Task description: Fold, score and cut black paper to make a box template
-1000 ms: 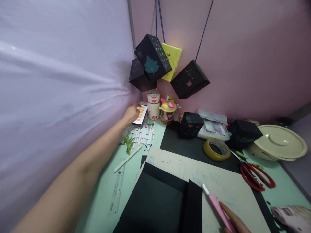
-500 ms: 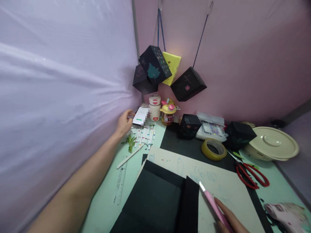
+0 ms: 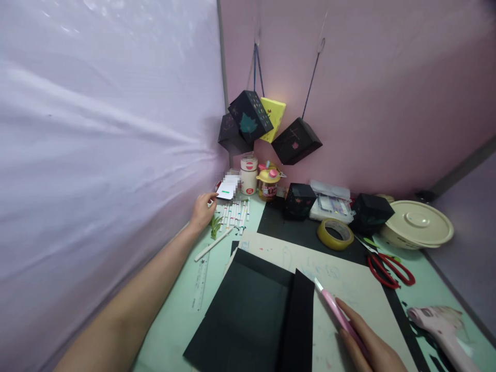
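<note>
At the far left of the table, my left hand (image 3: pixel 203 211) reaches to a smartphone (image 3: pixel 227 189) with a lit white screen. Its index finger meets the phone's lower edge, the fingers apart and gripping nothing; part of the screen is blurred out. My right hand (image 3: pixel 366 338) holds a pink craft knife (image 3: pixel 336 309) like a pen, blade pointing up and left. The blade tip is beside the upper right corner of a folded black card (image 3: pixel 251 310). That card lies on a pale, scribbled board (image 3: pixel 341 289), with a raised flap along its right side.
Several markers (image 3: pixel 234 213), a leafy sprig (image 3: pixel 215 226), a white pen (image 3: pixel 213 244) and a clear ruler (image 3: pixel 200 284) lie left. Tape (image 3: pixel 335 234), red scissors (image 3: pixel 391 269), a glue gun (image 3: pixel 442 330) and a lidded bowl (image 3: pixel 418 222) are right. Black boxes (image 3: pixel 251 116) hang above.
My left hand has drawn back slightly from the phone's side to its lower edge. The camera view has shifted a little. My right hand still holds the craft knife by the card.
</note>
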{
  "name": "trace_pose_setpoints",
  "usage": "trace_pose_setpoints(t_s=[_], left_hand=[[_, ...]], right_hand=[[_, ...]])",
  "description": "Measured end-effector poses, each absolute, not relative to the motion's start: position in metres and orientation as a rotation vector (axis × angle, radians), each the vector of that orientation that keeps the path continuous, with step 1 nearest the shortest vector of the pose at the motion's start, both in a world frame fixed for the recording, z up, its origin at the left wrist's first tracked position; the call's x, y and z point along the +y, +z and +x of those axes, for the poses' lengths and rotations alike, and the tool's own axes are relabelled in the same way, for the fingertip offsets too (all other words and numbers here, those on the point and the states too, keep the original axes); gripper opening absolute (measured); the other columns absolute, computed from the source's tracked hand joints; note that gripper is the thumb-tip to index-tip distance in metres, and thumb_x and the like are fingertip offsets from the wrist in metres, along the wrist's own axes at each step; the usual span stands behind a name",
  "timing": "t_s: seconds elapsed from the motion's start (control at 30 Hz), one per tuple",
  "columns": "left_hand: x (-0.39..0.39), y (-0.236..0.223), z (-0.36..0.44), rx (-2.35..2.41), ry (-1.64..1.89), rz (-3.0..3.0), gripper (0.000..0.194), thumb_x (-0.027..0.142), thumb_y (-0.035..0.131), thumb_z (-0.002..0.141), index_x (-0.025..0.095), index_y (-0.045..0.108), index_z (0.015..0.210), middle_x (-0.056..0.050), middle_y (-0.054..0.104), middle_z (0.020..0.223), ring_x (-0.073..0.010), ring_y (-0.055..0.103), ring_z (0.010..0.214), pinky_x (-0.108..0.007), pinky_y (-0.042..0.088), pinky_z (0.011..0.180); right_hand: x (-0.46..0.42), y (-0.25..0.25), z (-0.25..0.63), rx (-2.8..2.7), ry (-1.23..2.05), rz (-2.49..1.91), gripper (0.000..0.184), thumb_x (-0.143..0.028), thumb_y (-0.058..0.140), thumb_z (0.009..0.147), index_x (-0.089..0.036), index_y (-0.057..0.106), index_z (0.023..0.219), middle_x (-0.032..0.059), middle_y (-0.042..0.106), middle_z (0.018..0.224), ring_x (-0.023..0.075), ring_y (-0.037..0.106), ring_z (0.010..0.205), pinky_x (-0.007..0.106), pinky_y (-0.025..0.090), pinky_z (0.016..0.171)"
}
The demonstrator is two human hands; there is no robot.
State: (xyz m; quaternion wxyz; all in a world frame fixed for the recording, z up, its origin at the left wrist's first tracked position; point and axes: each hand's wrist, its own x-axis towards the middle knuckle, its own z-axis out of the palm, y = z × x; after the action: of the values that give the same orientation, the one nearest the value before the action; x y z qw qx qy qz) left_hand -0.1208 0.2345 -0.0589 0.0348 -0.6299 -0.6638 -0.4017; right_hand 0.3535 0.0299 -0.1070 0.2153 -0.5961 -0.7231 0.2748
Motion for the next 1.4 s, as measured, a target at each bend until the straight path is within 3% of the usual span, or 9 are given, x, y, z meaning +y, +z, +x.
trace_pose_setpoints(t_s=[0.23, 0.47, 0.77, 0.97, 1.4], left_hand=[[0.235, -0.073, -0.127, -2.047, -1.249, -1.869, 0.026, 0.032, 0.052, 0.084, 0.020, 0.067, 0.102, -0.006, 0.064, 0.083, -0.0236, 0.059, 0.084, -0.037, 0.047, 0.084], [0.231, -0.076, -0.128, -2.025, -1.253, -1.871, 0.028, 0.025, 0.047, 0.084, 0.020, 0.066, 0.103, -0.007, 0.066, 0.089, -0.0239, 0.061, 0.089, -0.037, 0.048, 0.087], [0.245, -0.060, -0.120, -1.961, -1.202, -1.990, 0.061, 0.010, 0.040, 0.077, 0.018, 0.046, 0.137, -0.009, 0.066, 0.123, -0.0258, 0.053, 0.119, -0.042, 0.041, 0.101], [0.266, -0.059, -0.119, -1.987, -1.030, -2.082, 0.066, 0.012, 0.041, 0.078, 0.022, 0.042, 0.143, -0.008, 0.065, 0.128, -0.0298, 0.046, 0.128, -0.049, 0.031, 0.105], [0.272, -0.064, -0.118, -2.020, -0.929, -2.094, 0.067, 0.012, 0.041, 0.077, 0.017, 0.042, 0.144, -0.011, 0.062, 0.131, -0.0295, 0.043, 0.130, -0.047, 0.027, 0.107]], right_hand=[[0.030, -0.104, 0.351, -2.000, 0.754, -1.665, 0.052, -0.041, 0.047, 0.093, -0.020, 0.053, 0.140, 0.0081, 0.060, 0.138, 0.0240, 0.058, 0.126, 0.031, 0.049, 0.102], [0.029, -0.098, 0.344, -1.941, 0.713, -1.653, 0.050, -0.040, 0.048, 0.091, -0.018, 0.057, 0.136, 0.0101, 0.063, 0.134, 0.0247, 0.061, 0.122, 0.033, 0.050, 0.101], [0.029, -0.094, 0.341, -1.926, 0.679, -1.649, 0.050, -0.039, 0.049, 0.090, -0.018, 0.059, 0.134, 0.0095, 0.065, 0.132, 0.0239, 0.063, 0.120, 0.030, 0.051, 0.099], [0.031, -0.095, 0.343, -1.936, 0.685, -1.685, 0.052, -0.044, 0.048, 0.090, -0.018, 0.060, 0.133, 0.0089, 0.065, 0.132, 0.0242, 0.062, 0.121, 0.028, 0.052, 0.097], [0.031, -0.107, 0.350, -1.978, 0.651, -1.654, 0.053, -0.046, 0.046, 0.091, -0.019, 0.058, 0.135, 0.0080, 0.063, 0.134, 0.0246, 0.061, 0.122, 0.029, 0.053, 0.097]])
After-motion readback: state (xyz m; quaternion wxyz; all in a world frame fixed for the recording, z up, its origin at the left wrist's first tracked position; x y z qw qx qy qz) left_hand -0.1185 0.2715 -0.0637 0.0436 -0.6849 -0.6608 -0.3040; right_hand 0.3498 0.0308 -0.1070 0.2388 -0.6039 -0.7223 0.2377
